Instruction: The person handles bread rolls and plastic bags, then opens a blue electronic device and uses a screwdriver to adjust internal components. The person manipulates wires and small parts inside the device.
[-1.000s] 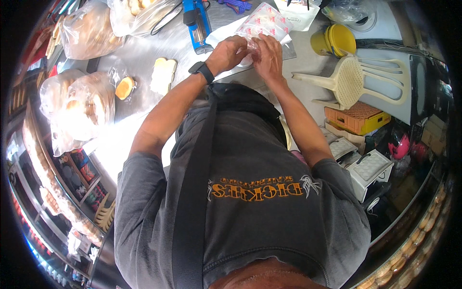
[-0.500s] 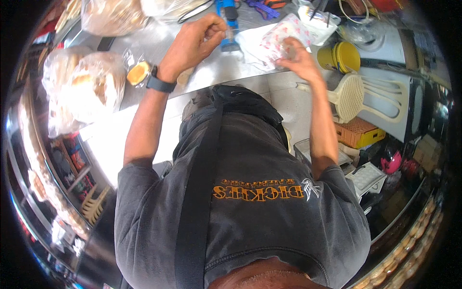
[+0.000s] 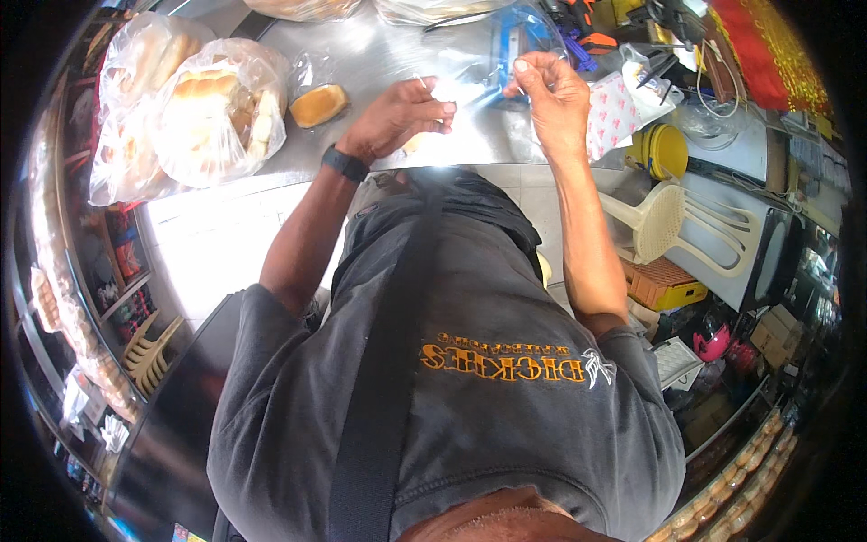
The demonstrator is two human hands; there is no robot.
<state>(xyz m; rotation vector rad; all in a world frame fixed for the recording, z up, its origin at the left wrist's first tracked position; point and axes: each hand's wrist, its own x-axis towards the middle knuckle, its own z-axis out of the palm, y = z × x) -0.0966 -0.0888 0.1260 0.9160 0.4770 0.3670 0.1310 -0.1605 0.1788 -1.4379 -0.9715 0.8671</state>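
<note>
A clear plastic bag (image 3: 477,101), thin and shiny with glare, stretches between my hands over the metal table. My left hand (image 3: 402,119), with a dark watch at the wrist, pinches its left side between thumb and fingers. The other side is pinched by my right hand (image 3: 553,98), fingers curled. Left of my left hand lies a golden bun (image 3: 318,106) in a small clear wrapper. Part of a pale bread-coloured piece (image 3: 414,144) shows just below that hand. Behind the bag is a blue device (image 3: 511,45), partly seen through the plastic.
Large bags of bread (image 3: 212,113) stand at the table's left, with more at the back. A red-and-white patterned packet (image 3: 614,117) lies right of my right hand. Beyond the table edge are a yellow bucket (image 3: 664,152) and a cream plastic chair (image 3: 657,221).
Both hands, empty-looking before, now hold a clear plastic bag between them. My right hand has left the patterned packet. The whole view has shifted, with the table's things appearing further right.
</note>
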